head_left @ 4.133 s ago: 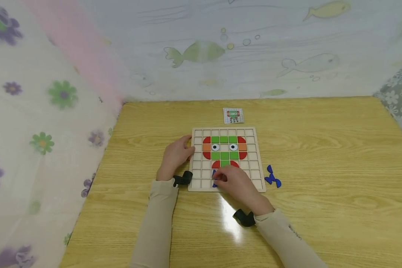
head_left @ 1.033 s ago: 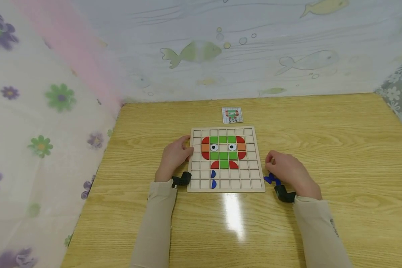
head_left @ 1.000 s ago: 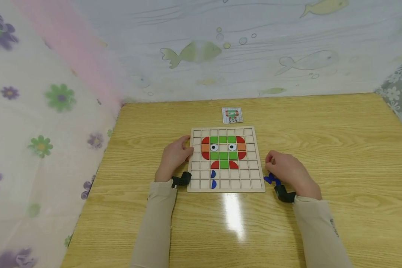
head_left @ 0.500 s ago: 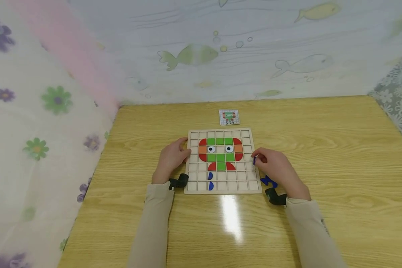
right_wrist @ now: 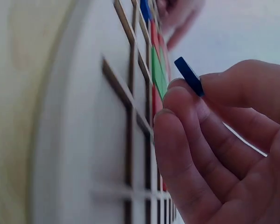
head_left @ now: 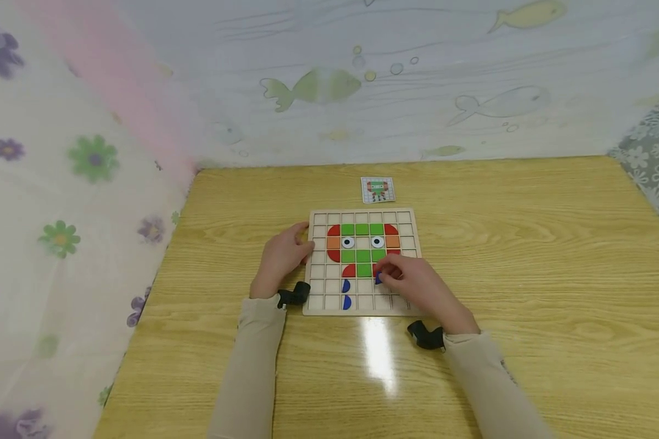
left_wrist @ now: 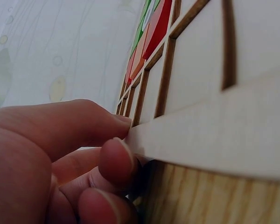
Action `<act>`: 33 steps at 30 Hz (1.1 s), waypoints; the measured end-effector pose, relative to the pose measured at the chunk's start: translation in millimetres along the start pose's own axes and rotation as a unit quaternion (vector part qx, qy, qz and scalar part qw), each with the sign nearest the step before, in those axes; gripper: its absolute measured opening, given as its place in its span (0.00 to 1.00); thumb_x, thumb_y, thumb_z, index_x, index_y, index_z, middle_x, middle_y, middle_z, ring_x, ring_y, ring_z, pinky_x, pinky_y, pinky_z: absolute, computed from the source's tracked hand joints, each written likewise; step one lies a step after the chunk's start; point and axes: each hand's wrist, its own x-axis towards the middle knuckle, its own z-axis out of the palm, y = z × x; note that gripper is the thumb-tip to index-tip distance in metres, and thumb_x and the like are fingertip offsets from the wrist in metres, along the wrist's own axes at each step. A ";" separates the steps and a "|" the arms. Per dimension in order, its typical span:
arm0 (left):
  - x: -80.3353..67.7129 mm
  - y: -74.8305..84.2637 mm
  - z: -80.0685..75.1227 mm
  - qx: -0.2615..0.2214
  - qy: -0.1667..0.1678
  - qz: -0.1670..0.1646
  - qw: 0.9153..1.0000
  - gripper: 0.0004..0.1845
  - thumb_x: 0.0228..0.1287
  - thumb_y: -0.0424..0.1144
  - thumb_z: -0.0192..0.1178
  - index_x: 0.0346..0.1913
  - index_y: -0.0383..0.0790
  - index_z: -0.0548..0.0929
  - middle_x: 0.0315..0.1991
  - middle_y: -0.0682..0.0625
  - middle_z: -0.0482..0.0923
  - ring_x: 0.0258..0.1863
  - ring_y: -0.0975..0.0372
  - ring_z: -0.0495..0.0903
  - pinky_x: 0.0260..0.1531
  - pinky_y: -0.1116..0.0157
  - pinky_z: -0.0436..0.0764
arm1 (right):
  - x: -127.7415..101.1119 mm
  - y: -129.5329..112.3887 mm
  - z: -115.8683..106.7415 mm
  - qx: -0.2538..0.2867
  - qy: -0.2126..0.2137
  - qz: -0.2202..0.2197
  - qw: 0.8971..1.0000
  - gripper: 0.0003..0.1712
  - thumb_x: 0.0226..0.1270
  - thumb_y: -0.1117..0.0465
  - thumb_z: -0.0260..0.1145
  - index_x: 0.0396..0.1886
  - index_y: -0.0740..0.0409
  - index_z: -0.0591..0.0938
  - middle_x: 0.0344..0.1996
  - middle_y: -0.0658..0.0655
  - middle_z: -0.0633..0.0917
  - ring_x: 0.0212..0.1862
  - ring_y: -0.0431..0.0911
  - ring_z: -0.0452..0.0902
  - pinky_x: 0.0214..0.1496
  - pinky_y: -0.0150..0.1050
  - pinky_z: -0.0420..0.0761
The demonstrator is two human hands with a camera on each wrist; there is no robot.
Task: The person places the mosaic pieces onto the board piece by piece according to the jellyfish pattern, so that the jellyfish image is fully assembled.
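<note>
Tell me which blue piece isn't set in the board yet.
The blue piece pinched in the right hand, held over the board. The other two blue pieces lie seated in cells, one below the other.

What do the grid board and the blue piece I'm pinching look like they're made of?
Grid board: probably pale unfinished plywood, with a matte face and darker brown edges on the cell cutouts, as the left wrist view shows. Blue piece, pinched by the right hand: thin, flat and rigid, evenly blue on face and edge, so painted wood or plastic; I cannot tell which.
</note>
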 end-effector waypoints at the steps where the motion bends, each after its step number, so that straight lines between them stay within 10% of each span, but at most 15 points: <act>1: 0.0 0.0 -0.1 0.000 0.000 0.000 1.000 0.29 0.57 0.46 0.52 0.64 0.49 0.64 0.16 0.55 0.76 0.18 0.61 0.72 0.28 0.64 0.66 | 0.5 -1.9 2.7 0.001 -0.003 0.001 1.000 0.09 0.61 0.58 0.59 0.40 0.52 0.80 0.31 0.44 0.80 0.34 0.39 0.73 0.40 0.37 0.73; 33: 1.2 -0.3 -1.0 0.020 -0.003 0.006 1.000 0.29 0.57 0.47 0.51 0.64 0.49 0.64 0.14 0.56 0.75 0.19 0.62 0.72 0.30 0.64 0.66 | 4.2 -15.6 27.5 -0.103 0.016 -0.031 0.994 0.07 0.55 0.60 0.65 0.36 0.51 0.83 0.31 0.47 0.76 0.31 0.40 0.69 0.34 0.35 0.70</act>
